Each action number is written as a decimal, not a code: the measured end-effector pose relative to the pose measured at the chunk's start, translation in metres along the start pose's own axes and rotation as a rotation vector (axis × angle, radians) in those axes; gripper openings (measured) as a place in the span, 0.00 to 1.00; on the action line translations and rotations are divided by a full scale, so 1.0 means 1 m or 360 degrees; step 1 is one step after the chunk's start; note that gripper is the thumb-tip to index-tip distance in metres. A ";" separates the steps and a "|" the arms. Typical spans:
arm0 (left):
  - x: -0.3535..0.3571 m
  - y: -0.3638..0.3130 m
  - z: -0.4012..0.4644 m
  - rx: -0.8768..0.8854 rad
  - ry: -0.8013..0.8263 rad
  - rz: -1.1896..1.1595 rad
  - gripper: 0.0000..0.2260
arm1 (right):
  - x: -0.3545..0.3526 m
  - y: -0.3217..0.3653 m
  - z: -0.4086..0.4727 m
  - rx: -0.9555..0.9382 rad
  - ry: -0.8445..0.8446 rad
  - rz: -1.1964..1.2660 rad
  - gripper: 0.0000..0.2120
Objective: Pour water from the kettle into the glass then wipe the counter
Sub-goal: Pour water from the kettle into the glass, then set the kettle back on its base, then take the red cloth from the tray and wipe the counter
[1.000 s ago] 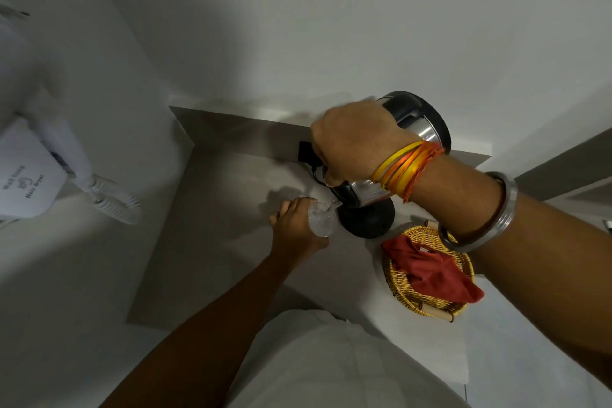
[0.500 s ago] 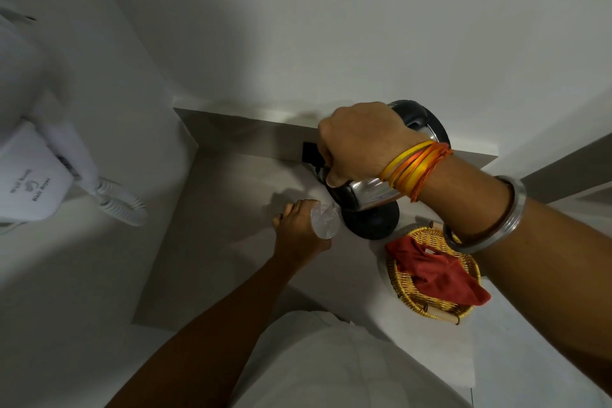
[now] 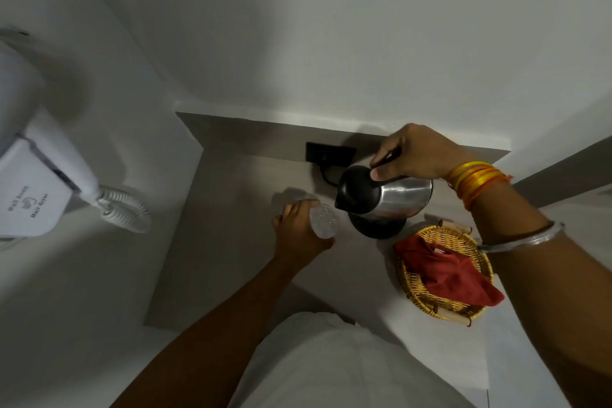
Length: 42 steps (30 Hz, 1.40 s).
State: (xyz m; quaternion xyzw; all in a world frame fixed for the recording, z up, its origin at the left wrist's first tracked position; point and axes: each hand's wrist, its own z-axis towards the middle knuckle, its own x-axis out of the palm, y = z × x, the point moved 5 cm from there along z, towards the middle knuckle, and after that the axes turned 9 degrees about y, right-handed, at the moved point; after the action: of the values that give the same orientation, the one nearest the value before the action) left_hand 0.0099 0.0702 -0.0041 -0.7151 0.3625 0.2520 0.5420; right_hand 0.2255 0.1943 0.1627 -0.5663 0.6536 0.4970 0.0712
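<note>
A steel kettle (image 3: 394, 195) with a black lid hangs tilted to the left, its spout just right of the glass. My right hand (image 3: 410, 154) grips the kettle's handle from above. The clear glass (image 3: 323, 220) stands on the grey counter (image 3: 231, 242), with my left hand (image 3: 296, 233) wrapped around its left side. Under the kettle sits its black round base (image 3: 377, 228). A red cloth (image 3: 447, 273) lies in a wicker basket (image 3: 414, 291) at the right.
A black wall socket (image 3: 328, 152) with a cord sits behind the kettle. A white wall hair dryer (image 3: 36, 192) with a coiled cable (image 3: 126, 209) hangs on the left wall. White walls close in the counter at the back and left.
My right hand has moved the kettle back and to the right, with its lid now facing the glass. My left hand stays on the glass.
</note>
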 end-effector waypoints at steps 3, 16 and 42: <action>-0.002 0.003 -0.001 -0.0040 0.0007 -0.0042 0.38 | 0.000 -0.033 -0.002 -0.0033 -0.0104 0.0474 0.09; 0.009 0.016 0.002 -0.0149 0.0029 -0.0139 0.41 | 0.035 -0.128 -0.005 -0.0096 -0.0438 0.1426 0.06; 0.013 0.021 0.001 -0.0051 0.0031 -0.0187 0.39 | 0.073 -0.184 -0.046 0.0331 -0.1165 0.1457 0.14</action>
State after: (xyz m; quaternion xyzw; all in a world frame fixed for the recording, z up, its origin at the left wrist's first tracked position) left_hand 0.0017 0.0648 -0.0264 -0.7461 0.3212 0.2184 0.5408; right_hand 0.3708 0.1370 0.0333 -0.0088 0.8095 0.5735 0.1254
